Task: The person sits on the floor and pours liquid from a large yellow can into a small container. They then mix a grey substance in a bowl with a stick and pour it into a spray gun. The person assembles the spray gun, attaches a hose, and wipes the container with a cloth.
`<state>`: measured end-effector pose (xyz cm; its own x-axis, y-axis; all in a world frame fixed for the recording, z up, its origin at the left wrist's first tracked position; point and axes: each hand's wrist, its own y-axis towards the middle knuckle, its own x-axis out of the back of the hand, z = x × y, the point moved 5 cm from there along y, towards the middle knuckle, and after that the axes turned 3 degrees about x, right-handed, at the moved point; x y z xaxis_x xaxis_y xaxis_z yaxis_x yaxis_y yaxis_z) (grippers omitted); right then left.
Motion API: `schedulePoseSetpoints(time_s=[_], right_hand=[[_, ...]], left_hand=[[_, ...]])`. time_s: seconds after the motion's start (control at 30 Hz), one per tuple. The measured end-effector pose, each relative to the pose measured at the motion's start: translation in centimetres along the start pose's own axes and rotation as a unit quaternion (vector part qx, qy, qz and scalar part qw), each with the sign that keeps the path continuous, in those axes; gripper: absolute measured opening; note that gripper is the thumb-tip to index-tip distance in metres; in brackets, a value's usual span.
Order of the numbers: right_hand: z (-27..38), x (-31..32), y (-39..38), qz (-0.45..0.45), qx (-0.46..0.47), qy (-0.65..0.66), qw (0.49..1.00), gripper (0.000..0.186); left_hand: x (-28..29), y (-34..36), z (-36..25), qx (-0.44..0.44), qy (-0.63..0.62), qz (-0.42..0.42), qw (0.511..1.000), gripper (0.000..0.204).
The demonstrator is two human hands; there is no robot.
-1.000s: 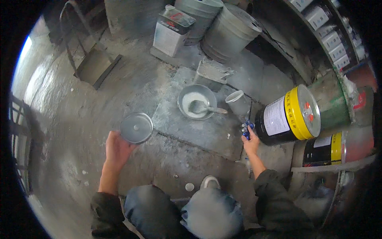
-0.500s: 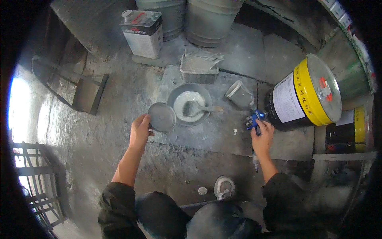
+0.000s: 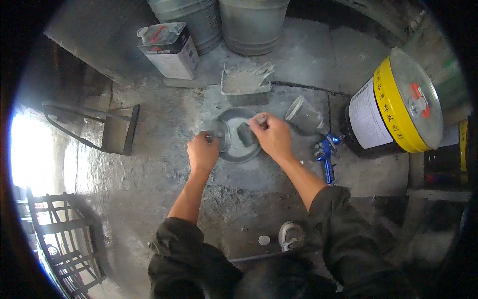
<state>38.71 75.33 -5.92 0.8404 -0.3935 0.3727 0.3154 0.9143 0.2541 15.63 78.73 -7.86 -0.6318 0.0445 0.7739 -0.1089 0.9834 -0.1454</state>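
Observation:
A grey basin (image 3: 239,159) stands on the floor in front of me, with pale, whitish liquid in it. My left hand (image 3: 203,153) grips a round grey container (image 3: 223,135), tilted at the basin's left side. Whether it is a cup or a lid I cannot tell. My right hand (image 3: 274,135) is closed round the handle of a paintbrush (image 3: 244,134), whose bristle end is in the basin. On the floor at the right lies a blue spray gun (image 3: 326,155), untouched. Beside the basin a clear plastic cup (image 3: 304,115) rests on its side.
Behind the basin sits a crusted rectangular tray (image 3: 246,85). A rectangular metal can (image 3: 172,57) and two large drums (image 3: 254,25) stand farther back. A yellow-and-black drum (image 3: 393,107) is on the right. At the left lies a metal-framed object (image 3: 117,130); a small white disc (image 3: 264,240) is near my shoe.
My right hand has let go of the spray gun and moved left to take the brush handle. The left hand has brought the round container rightward to the basin and tilted it.

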Motion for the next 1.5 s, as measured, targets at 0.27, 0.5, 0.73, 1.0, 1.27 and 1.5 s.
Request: schedulePoseSetpoints(time_s=[0.27,0.5,0.73,1.0,1.27,1.5], right_hand=[[0.1,-2.5,-1.8,0.247,0.003,0.037,0.968,0.023],[0.4,-2.8,-3.3,0.161,0.253,-0.114,0.947,0.021],[-0.5,-2.4,-2.9,0.214,0.102,-0.013,0.971,0.022],[-2.6,-1.8,-2.6,0.122,0.023,0.034,0.992,0.02],[-0.5,-1.6,-2.8,0.17,0.195,-0.083,0.962,0.017],[-3.8,-1.5,-2.3,0.187,-0.098,0.109,0.971,0.019]], left_hand=[[-0.5,-1.1,-1.6,-0.06,0.028,0.015,0.998,0.05],[-1.6,0.6,-2.7,-0.116,0.15,0.079,0.979,0.052],[-1.3,2.5,-0.9,-0.143,0.121,0.099,0.977,0.068],[-2.2,0.7,-3.5,-0.186,0.044,0.05,0.98,0.057],[-2.9,2.9,-1.6,-0.169,0.173,0.085,0.967,0.067],[-2.4,1.1,-3.6,-0.204,-0.015,0.065,0.977,0.071]])
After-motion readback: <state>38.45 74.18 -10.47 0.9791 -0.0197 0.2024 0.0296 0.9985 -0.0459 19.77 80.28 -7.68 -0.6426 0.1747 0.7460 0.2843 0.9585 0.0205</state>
